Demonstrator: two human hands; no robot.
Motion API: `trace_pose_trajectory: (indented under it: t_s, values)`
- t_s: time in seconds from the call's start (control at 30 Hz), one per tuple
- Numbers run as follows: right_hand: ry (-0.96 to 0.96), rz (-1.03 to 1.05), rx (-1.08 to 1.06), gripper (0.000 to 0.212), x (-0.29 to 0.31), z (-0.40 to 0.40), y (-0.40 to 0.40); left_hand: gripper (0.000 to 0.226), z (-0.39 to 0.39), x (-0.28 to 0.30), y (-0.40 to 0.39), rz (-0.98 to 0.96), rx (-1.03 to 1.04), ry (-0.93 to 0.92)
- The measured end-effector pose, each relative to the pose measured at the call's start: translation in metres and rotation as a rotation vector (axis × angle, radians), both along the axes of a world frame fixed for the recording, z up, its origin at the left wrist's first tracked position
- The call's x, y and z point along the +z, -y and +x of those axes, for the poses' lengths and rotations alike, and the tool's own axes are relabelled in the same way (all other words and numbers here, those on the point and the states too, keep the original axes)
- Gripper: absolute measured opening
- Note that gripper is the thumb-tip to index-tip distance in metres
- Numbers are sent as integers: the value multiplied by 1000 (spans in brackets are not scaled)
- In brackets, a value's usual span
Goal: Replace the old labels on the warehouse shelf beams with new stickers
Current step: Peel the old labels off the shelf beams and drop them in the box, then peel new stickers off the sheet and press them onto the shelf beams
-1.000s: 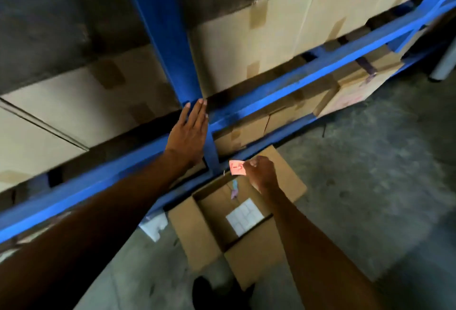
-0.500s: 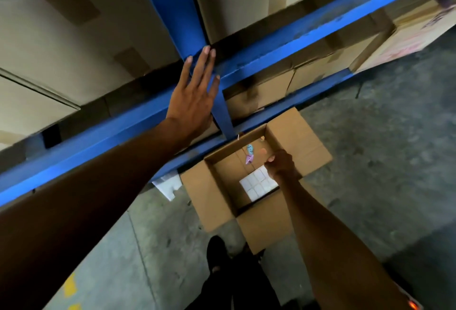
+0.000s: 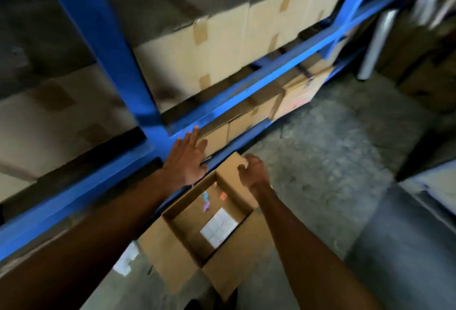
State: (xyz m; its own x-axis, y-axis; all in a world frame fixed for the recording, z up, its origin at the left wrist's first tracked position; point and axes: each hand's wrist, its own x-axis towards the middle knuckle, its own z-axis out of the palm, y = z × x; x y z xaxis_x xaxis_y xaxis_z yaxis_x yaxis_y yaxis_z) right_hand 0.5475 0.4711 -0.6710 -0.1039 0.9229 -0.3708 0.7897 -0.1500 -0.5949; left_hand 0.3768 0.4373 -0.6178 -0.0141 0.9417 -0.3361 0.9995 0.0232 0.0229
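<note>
An open cardboard box (image 3: 177, 253) stands on the floor below the blue shelf beam (image 3: 246, 97). Inside it lie an orange label (image 3: 223, 195), a blue scrap and a pink scrap (image 3: 205, 201), and a white sheet of stickers (image 3: 218, 228). My left hand (image 3: 186, 159) is spread flat, fingers apart, against the low beam beside the blue upright post (image 3: 103, 45). My right hand (image 3: 251, 171) hovers over the box's far flap with fingers loosely curled and nothing in it.
Taped cardboard cartons (image 3: 222, 52) fill the shelf levels behind the beams. A white paper (image 3: 125, 259) lies on the concrete floor left of the box. More boxes and a pale pole (image 3: 375, 45) stand at the right. My dark shoe shows at the bottom edge.
The orange label has left my right hand and now lies in the box; the hand has risen, empty. My left hand has slid down from the post junction to the low beam. The view shifted.
</note>
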Motion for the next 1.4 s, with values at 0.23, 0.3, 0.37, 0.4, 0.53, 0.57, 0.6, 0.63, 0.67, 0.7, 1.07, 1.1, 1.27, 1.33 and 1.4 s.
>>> trace_pose_trajectory:
  t_s: [0.23,0.3,0.37,0.4,0.53,0.57,0.6,0.63,0.67,0.7,1.07,1.1,1.27,1.33,1.4]
  values:
    - [170,292,-139,41,118,87,45,62,101,81,6,211,-318,149]
    - [205,347,-237,43,144,120,75,63,133,99,18,273,-436,192]
    - [250,394,-336,45,167,153,107,64,167,116,32,301,-555,254]
    - [277,412,-384,46,175,169,123,62,184,123,40,309,-603,289]
    - [397,418,-572,43,201,237,196,52,264,144,81,255,-713,469]
    - [421,417,-617,42,205,253,214,51,283,146,93,231,-734,501]
    - [436,412,-682,41,210,271,236,50,306,147,107,211,-775,523]
    - [455,415,-735,40,212,286,253,50,324,145,118,186,-807,542]
    - [468,406,-784,37,213,298,269,51,339,143,128,163,-834,559]
    - [484,393,-843,34,212,314,289,52,358,141,141,130,-867,572]
    - [412,-96,-1039,40,141,435,417,58,492,65,229,-224,-710,554]
    - [399,-131,-1018,42,135,441,418,57,498,60,232,-241,-685,547]
    - [376,-221,-932,40,108,462,409,56,523,32,244,-337,-546,548]
    - [388,-210,-931,36,101,463,405,69,528,22,247,-367,-501,554]
    - [422,-164,-939,34,95,463,403,72,533,13,247,-373,-471,595]
